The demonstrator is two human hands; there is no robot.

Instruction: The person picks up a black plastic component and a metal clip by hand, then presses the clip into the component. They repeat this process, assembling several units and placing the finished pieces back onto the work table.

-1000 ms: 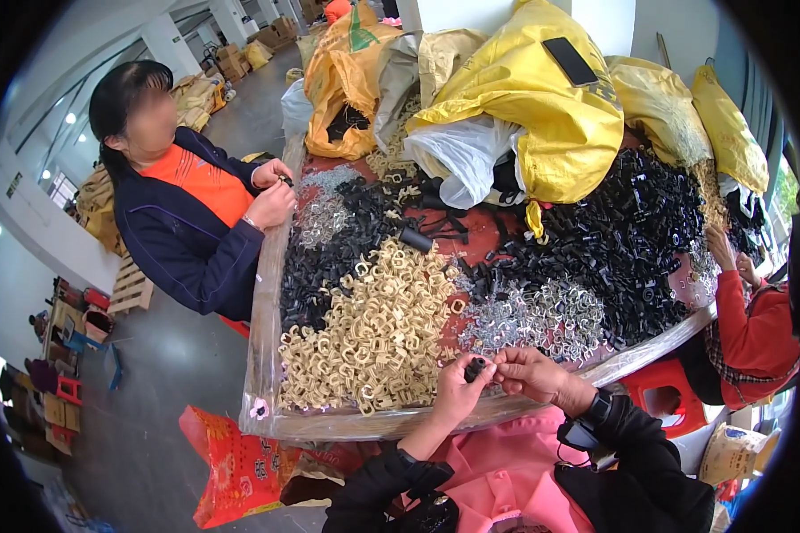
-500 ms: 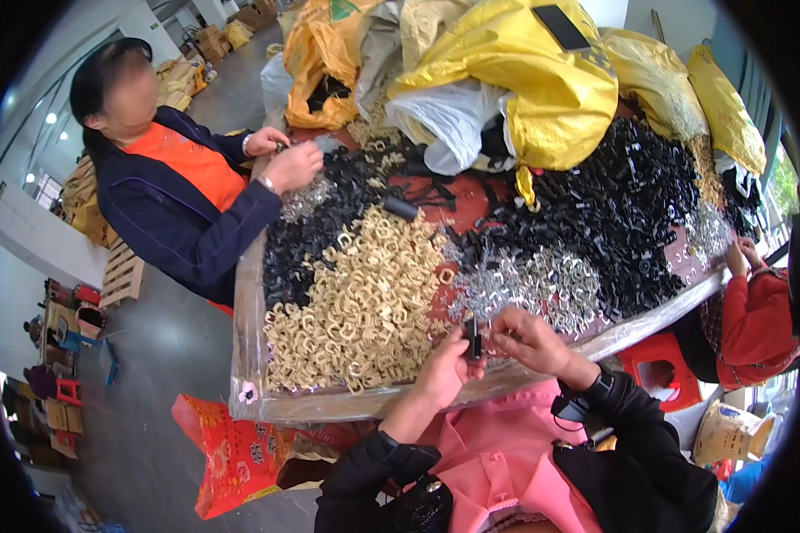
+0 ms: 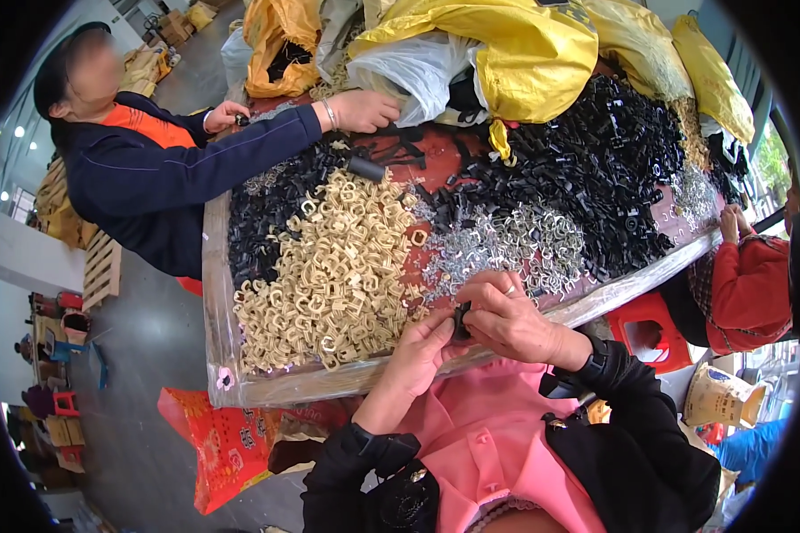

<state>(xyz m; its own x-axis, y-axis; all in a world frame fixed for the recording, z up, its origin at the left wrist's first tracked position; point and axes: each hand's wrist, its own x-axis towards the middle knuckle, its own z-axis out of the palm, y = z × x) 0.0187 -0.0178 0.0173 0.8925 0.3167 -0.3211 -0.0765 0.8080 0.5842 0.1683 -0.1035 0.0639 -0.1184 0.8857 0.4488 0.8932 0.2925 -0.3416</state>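
Low in the frame's centre, I am pinching a small black part (image 3: 461, 318) between my left hand (image 3: 422, 351) and right hand (image 3: 507, 313), fingertips pressed together on it. Slipping looks likely: it could drop among the silver clips (image 3: 507, 253) beside it.

Bright daylight, sharp centre, warped edges
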